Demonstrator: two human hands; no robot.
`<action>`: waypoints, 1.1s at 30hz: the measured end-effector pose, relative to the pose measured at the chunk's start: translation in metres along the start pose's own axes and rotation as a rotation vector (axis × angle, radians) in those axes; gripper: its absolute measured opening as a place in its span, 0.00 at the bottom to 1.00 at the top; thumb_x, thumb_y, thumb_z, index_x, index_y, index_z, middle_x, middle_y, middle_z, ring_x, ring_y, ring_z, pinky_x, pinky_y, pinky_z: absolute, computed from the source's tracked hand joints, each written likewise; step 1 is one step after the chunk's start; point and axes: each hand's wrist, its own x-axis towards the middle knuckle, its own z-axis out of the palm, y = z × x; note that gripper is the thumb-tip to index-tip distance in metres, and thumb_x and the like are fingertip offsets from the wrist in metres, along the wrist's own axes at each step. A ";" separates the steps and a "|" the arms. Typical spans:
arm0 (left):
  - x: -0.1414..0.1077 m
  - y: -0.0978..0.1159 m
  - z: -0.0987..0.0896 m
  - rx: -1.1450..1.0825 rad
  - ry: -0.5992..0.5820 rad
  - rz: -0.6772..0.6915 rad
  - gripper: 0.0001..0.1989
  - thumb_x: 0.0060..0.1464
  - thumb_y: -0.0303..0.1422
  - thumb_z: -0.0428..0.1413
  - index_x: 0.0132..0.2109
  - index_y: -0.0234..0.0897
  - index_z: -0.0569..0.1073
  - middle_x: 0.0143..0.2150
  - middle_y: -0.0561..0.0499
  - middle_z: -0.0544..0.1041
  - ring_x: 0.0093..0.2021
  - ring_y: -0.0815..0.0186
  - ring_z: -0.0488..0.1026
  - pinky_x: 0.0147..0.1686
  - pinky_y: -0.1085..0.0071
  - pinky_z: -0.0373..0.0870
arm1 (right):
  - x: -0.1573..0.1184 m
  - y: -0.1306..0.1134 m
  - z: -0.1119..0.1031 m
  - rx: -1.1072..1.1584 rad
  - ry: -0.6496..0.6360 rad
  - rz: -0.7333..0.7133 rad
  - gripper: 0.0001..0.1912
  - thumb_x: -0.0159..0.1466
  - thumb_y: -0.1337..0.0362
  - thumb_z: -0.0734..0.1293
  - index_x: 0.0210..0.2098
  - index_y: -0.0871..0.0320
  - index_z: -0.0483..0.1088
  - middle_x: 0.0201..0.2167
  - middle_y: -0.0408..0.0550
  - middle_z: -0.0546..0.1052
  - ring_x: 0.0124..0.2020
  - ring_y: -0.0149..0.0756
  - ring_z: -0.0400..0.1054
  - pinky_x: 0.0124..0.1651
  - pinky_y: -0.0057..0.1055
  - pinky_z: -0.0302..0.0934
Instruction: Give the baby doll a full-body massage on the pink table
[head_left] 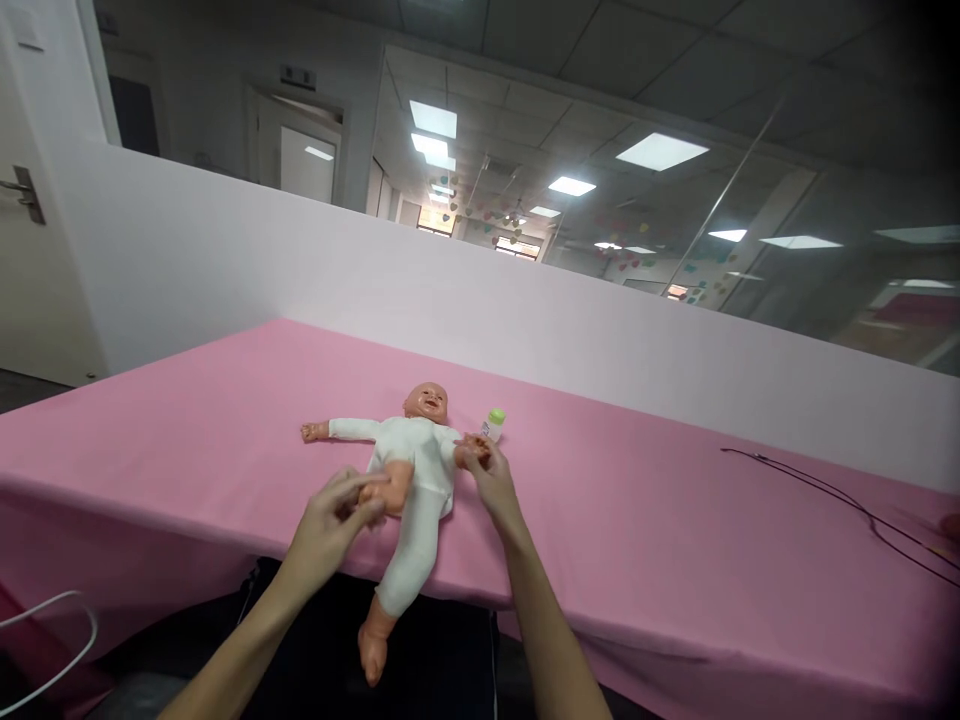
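A baby doll point(418, 450) with a white cloth body lies face up on the pink-covered table, one leg hanging over the near edge. Its other leg is bent upward, and my left hand point(330, 515) grips that bare foot between thumb and fingers. On the right side, the doll's small hand is pinched by my right hand point(495, 485). Just behind my right fingers stands a small clear bottle point(493, 427) with a green cap, partly covered by the hands. The doll's other arm stretches out to the left.
The pink tablecloth point(637, 540) drapes over the near edge. Thin black cables point(832, 488) lie at the right. A white low wall point(525, 320) with glass above runs along the back. A white cable point(56, 605) loops at the lower left, and a door point(45, 260) stands at the far left.
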 end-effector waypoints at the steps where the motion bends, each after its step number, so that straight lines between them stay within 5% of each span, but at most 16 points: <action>1: 0.018 -0.004 0.006 -0.028 0.028 -0.001 0.20 0.58 0.46 0.66 0.50 0.38 0.84 0.37 0.50 0.74 0.30 0.64 0.77 0.35 0.66 0.77 | -0.005 -0.003 0.009 -0.114 -0.058 -0.025 0.17 0.66 0.48 0.69 0.45 0.54 0.73 0.46 0.52 0.82 0.49 0.48 0.76 0.55 0.43 0.69; 4: 0.054 -0.024 0.024 -0.097 0.026 -0.066 0.25 0.54 0.48 0.67 0.51 0.33 0.82 0.41 0.44 0.80 0.35 0.59 0.79 0.37 0.64 0.77 | -0.021 -0.004 0.028 -0.436 -0.117 -0.066 0.12 0.70 0.54 0.64 0.45 0.53 0.73 0.42 0.50 0.81 0.43 0.47 0.75 0.50 0.41 0.67; 7: 0.051 -0.034 0.032 -0.083 0.027 -0.059 0.23 0.54 0.46 0.67 0.50 0.33 0.83 0.42 0.43 0.80 0.40 0.57 0.79 0.40 0.64 0.77 | -0.027 -0.002 0.030 -0.488 -0.104 -0.103 0.12 0.71 0.55 0.62 0.46 0.53 0.72 0.43 0.49 0.81 0.43 0.46 0.75 0.49 0.40 0.66; 11: -0.001 -0.027 0.020 0.039 0.043 0.021 0.16 0.58 0.45 0.65 0.48 0.40 0.85 0.36 0.50 0.73 0.35 0.62 0.76 0.36 0.67 0.77 | -0.010 0.006 0.006 -0.127 -0.007 -0.019 0.19 0.65 0.47 0.70 0.46 0.55 0.73 0.43 0.50 0.82 0.46 0.46 0.76 0.52 0.41 0.69; 16: -0.075 -0.023 -0.004 0.018 -0.111 -0.091 0.15 0.58 0.46 0.65 0.46 0.43 0.86 0.33 0.51 0.70 0.30 0.65 0.73 0.28 0.70 0.76 | 0.008 0.027 -0.039 0.403 0.231 0.286 0.29 0.53 0.43 0.81 0.45 0.55 0.76 0.48 0.53 0.82 0.52 0.50 0.77 0.54 0.44 0.75; 20: -0.091 -0.025 -0.012 -0.034 -0.136 -0.113 0.14 0.59 0.45 0.65 0.46 0.43 0.86 0.33 0.51 0.70 0.28 0.65 0.74 0.25 0.70 0.76 | 0.004 0.032 -0.051 0.507 0.303 0.269 0.26 0.53 0.44 0.81 0.42 0.54 0.77 0.46 0.52 0.83 0.54 0.49 0.77 0.57 0.42 0.75; 23: -0.065 -0.016 -0.011 -0.033 -0.095 -0.047 0.13 0.61 0.44 0.65 0.47 0.42 0.85 0.33 0.53 0.70 0.28 0.65 0.76 0.29 0.69 0.76 | 0.002 0.021 -0.037 0.411 0.267 0.195 0.31 0.56 0.40 0.78 0.48 0.55 0.75 0.51 0.54 0.81 0.55 0.49 0.76 0.56 0.44 0.74; 27: 0.009 -0.007 -0.001 -0.029 0.044 0.042 0.18 0.61 0.45 0.64 0.51 0.38 0.83 0.35 0.51 0.74 0.30 0.65 0.75 0.35 0.68 0.75 | -0.007 0.003 -0.001 0.149 0.017 0.021 0.27 0.61 0.42 0.75 0.48 0.55 0.74 0.50 0.53 0.81 0.52 0.46 0.75 0.58 0.42 0.69; 30: 0.064 -0.012 0.010 -0.051 0.025 -0.036 0.22 0.59 0.48 0.65 0.50 0.33 0.82 0.36 0.48 0.79 0.34 0.62 0.75 0.38 0.68 0.73 | -0.018 -0.004 0.019 -0.170 -0.186 -0.077 0.17 0.69 0.48 0.68 0.44 0.55 0.74 0.41 0.47 0.80 0.43 0.42 0.74 0.51 0.39 0.68; 33: 0.085 -0.019 0.017 -0.053 -0.028 -0.066 0.20 0.58 0.48 0.65 0.41 0.32 0.82 0.34 0.48 0.79 0.35 0.62 0.74 0.38 0.68 0.71 | -0.021 -0.005 0.021 -0.289 -0.213 -0.088 0.15 0.71 0.50 0.67 0.42 0.55 0.73 0.38 0.45 0.79 0.39 0.40 0.73 0.48 0.38 0.67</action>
